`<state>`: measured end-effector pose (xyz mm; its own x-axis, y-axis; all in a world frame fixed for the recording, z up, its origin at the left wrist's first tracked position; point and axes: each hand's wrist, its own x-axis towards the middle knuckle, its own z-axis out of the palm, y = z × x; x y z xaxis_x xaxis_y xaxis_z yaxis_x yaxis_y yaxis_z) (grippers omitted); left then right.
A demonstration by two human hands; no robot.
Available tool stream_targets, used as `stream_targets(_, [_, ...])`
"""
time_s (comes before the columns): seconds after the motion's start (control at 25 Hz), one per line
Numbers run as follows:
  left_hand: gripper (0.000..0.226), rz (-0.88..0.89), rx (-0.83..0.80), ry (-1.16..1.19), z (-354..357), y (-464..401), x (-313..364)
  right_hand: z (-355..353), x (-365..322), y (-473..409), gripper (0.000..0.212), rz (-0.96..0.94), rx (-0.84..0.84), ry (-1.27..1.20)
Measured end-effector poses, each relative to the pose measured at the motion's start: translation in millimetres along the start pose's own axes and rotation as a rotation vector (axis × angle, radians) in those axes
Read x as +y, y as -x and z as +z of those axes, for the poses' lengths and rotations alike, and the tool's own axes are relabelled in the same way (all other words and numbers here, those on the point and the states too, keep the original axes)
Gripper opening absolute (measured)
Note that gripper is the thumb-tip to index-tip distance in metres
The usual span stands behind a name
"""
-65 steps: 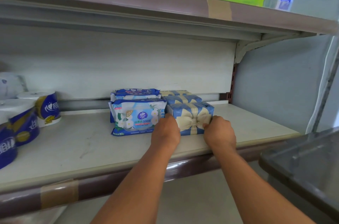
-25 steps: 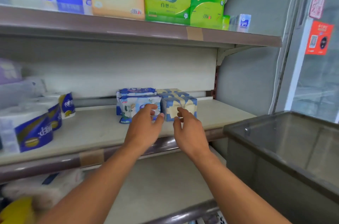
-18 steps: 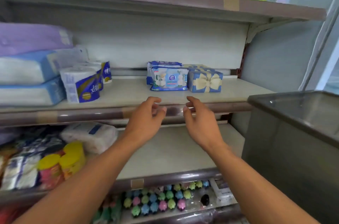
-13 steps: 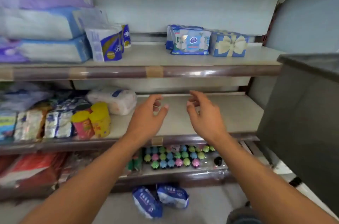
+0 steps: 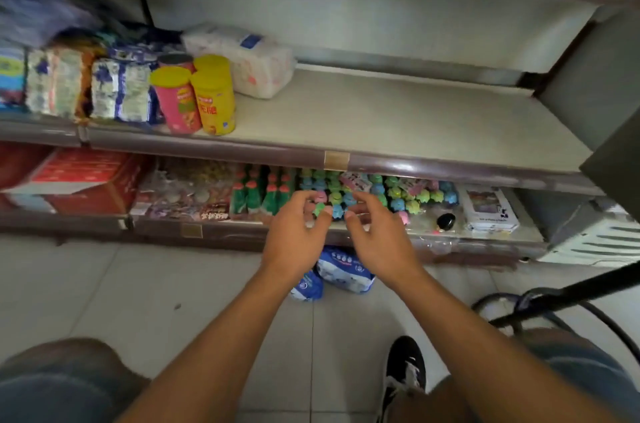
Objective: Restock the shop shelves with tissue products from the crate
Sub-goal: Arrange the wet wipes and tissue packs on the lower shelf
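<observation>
I judge the restocking only partly done: two soft blue-and-white tissue packs (image 5: 341,272) lie on the pale tiled floor (image 5: 138,291), just under my hands at about 6 o'clock from them, and I cannot see inside the crate from here, so how much stock is left there I cannot tell. My left hand (image 5: 294,239) and right hand (image 5: 379,235) hang side by side over those packs, both with fingers loosely spread and curled, holding nothing. The cream-coloured middle shelf board (image 5: 398,118) has a wide bare stretch from 12 to 2 o'clock of my hands, right of the yellow and pink cylindrical canisters (image 5: 197,97) and the white plastic-wrapped tissue bundle (image 5: 249,59); that looks like the room to fill. Its brown taped front lip (image 5: 336,159) juts toward me, so anything lifted from the floor must come out and up past that edge. The bottom shelf, crowded with small pastel toy figures (image 5: 398,194), sits close above the packs. At 3 o'clock a dark grey bin wall (image 5: 613,145) and black cables (image 5: 571,298) narrow my right side; my black shoe (image 5: 405,367) stands at 5 o'clock.
</observation>
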<state>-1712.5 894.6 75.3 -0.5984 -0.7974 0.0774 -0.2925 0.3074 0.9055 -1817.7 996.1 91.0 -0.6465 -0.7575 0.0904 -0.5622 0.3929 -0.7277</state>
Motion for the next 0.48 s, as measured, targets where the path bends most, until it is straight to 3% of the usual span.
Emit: stream_targets(0.48, [0.032,-0.308,0.046,0.012,40.0,-35.5,-163.2,145.9,114.3,-44.4,0.041,0.199,-0.240,0.068])
